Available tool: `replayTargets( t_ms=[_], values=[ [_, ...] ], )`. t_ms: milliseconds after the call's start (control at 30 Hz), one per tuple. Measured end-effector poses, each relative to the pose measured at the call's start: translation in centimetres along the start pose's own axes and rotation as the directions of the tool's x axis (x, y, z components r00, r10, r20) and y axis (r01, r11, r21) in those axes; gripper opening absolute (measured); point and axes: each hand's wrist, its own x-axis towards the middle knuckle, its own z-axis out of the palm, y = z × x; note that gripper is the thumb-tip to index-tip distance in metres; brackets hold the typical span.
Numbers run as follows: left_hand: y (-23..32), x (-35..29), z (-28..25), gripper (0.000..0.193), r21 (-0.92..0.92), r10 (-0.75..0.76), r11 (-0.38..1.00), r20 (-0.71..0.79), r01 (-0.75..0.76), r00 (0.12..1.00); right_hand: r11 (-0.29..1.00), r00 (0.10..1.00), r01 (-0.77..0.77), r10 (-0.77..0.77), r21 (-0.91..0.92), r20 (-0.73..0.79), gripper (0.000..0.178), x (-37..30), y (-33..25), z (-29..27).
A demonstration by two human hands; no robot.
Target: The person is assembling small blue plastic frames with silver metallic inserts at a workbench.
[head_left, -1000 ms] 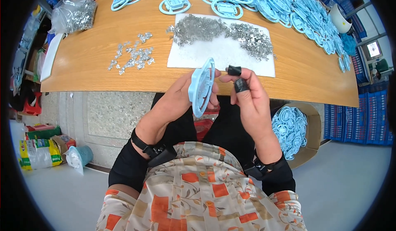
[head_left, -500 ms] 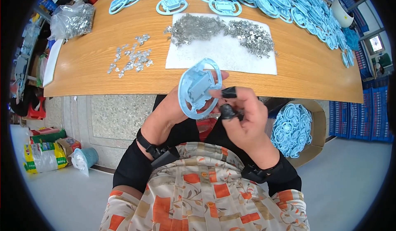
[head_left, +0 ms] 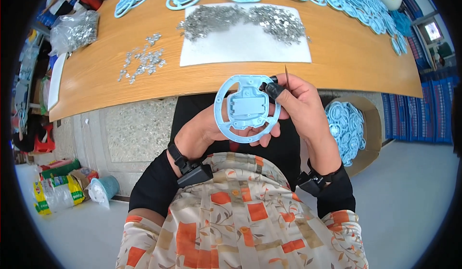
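A light-blue plastic steering-wheel-shaped part (head_left: 248, 106) is held over my lap, its ribbed inner side with a raised rectangular block turned up. My left hand (head_left: 219, 120) supports it from beneath, with fingertips showing past its lower right rim. At the part's upper right is my right hand (head_left: 301, 98), closed, black tape on its thumb and index finger. A thin, pointed dark tool (head_left: 287, 76) sticks up from between the right fingers; its other end is hidden. The taped thumb lies against the part's upper right edge.
On the table, a white mat (head_left: 240, 52) bears heaps of small metal pieces (head_left: 214, 21). Loose metal pieces (head_left: 144, 62) and a clear bag (head_left: 74, 31) lie left. Blue parts (head_left: 337, 0) pile along the back. A cardboard box (head_left: 369, 129) of similar parts stands right.
The blue part has turned from tilted to facing up more squarely. My right hand has moved up and right to its upper edge, and the thin tool now shows. The view has shifted.
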Motion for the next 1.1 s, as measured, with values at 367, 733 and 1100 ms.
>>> replayTargets(
  t_ms=[367,733,1100],
  values=[
    [-2.1,2.0,0.3,0.04,0.391,-0.236,0.85,-0.318,0.354,0.918,0.997,0.644,-0.066,0.013,-0.038,-0.765,0.025,-11.9,5.9,-17.0],
    [2.9,-1.5,3.7,0.028,0.711,0.049,0.662,-0.355,0.236,0.934,0.961,0.588,0.177,-0.277,-0.214,-0.76,0.018,-10.6,4.8,-18.0],
    [19.5,-3.3,-0.7,0.04,0.865,0.667,0.08,-0.416,0.495,0.619,0.839,0.785,0.479,-0.54,-0.256,-0.301,0.023,1.1,-4.5,-3.5]
  ],
)
